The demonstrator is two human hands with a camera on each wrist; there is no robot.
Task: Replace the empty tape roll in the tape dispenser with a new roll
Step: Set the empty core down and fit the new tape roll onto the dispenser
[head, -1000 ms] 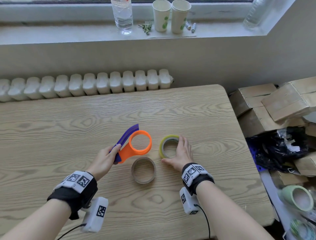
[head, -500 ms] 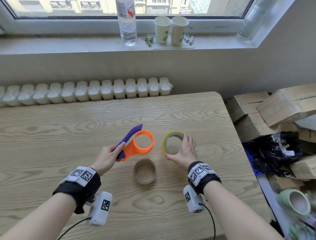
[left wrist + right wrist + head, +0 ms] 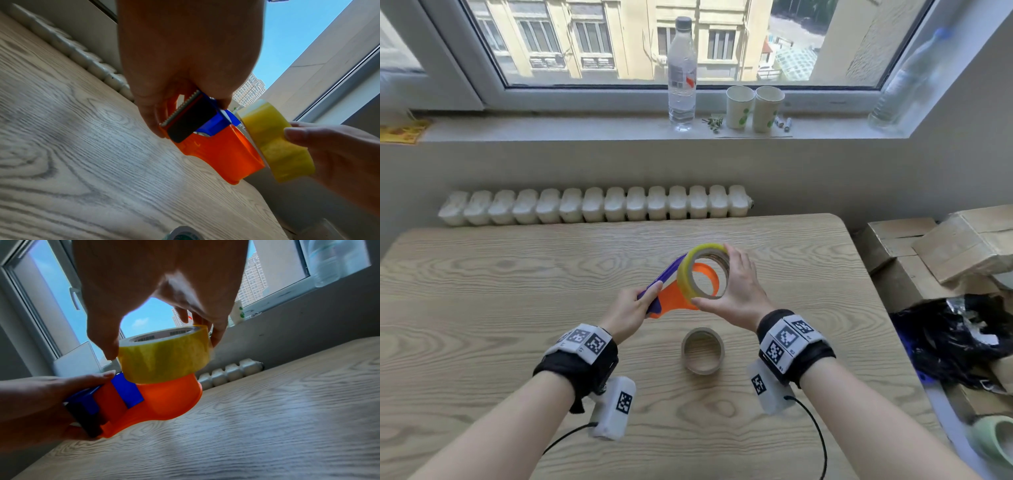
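Both hands grip: right hand [image 3: 739, 291] pinches stiff, light roll [image 3: 688, 270] by its rim; left hand [image 3: 628, 310] clasps dispenser [image 3: 674, 298] handle.

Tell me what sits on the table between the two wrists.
The empty cardboard core lies flat on the table, between the wrists and nearer than the tape dispenser and new roll; the head view shows it.

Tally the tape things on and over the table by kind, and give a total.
Full tape rolls: 1, the yellow roll held by the right hand at the dispenser's hub.
Empty cardboard cores: 1, the empty core lying on the table.
Tape dispensers: 1, the orange and blue dispenser gripped by the left hand.
Total: 3.
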